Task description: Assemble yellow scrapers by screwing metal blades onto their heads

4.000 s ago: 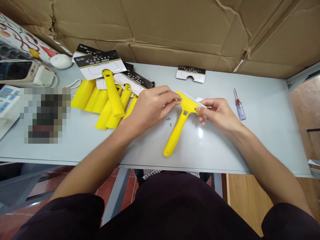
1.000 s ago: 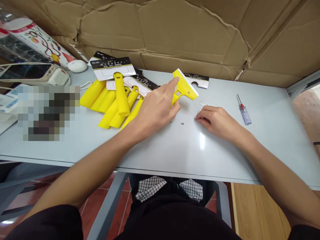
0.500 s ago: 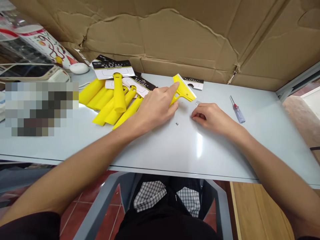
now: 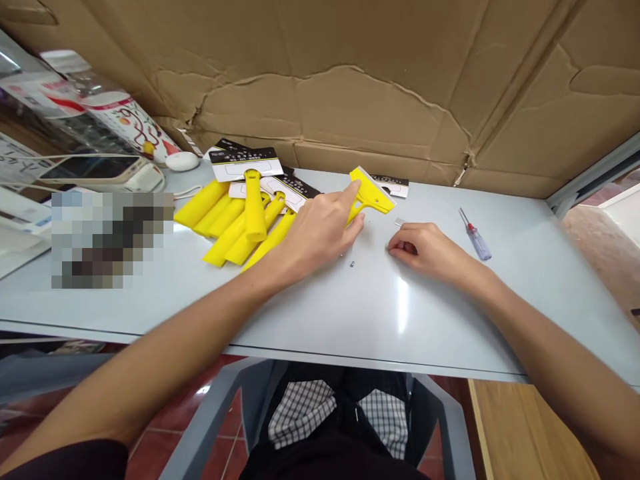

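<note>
Yellow scraper point(image 4: 369, 191) sits clamped in left hand point(image 4: 320, 230) over the tabletop point(image 4: 350, 313) toward its far edge, blade end up and away, handle running back into the palm; right hand point(image 4: 425, 250), fingers curled on the surface, rests just right of it, loose screw point(image 4: 352, 264) between them.

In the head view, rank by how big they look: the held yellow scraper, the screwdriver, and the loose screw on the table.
1. Yellow scraper, though partly hidden by the left hand.
2. Screwdriver.
3. Screw, a tiny speck.
</note>
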### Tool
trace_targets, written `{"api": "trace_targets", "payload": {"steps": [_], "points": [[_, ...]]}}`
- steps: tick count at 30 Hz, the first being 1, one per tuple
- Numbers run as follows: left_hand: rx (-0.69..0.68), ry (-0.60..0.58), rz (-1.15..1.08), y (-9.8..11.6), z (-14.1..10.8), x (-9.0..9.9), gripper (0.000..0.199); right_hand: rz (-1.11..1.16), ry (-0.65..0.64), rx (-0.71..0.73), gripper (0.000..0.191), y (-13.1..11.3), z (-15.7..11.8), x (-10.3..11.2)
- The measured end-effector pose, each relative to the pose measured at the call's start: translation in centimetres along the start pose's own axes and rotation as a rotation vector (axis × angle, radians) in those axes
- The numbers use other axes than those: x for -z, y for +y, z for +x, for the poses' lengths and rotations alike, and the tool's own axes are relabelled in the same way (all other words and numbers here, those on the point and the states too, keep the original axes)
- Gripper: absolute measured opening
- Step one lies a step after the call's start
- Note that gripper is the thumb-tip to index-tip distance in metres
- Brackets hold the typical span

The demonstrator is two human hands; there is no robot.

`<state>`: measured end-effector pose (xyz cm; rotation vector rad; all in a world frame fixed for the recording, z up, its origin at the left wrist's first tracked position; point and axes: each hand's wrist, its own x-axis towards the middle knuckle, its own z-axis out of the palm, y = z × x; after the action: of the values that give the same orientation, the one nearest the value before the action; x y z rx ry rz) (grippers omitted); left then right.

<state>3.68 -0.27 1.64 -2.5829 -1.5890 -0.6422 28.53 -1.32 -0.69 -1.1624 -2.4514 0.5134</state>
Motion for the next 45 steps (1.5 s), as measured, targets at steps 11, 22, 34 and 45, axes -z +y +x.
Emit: {"api": "trace_targets", "payload": {"steps": [11,22,34,45], "points": [[0.007,0.019,0.005,0.1,0.0,0.8,0.051,-0.03,-0.015,0.004,0.02,-0.1,-0.1,0.2],[-0.011,0.018,0.006,-0.3,0.1,0.3,0.052,-0.067,0.0,0.022,0.022,0.4,-0.1,0.2],[0.195,-0.083,-0.613,0.7,0.3,1.0,0.05,-0.015,0.251,0.093,0.021,0.2,0.0,0.8],[0.473,-0.461,-1.644,2.8,-0.7,-0.2,0.023,0.612,0.495,-0.078,0.019,0.8,0.5,1.3]]}}
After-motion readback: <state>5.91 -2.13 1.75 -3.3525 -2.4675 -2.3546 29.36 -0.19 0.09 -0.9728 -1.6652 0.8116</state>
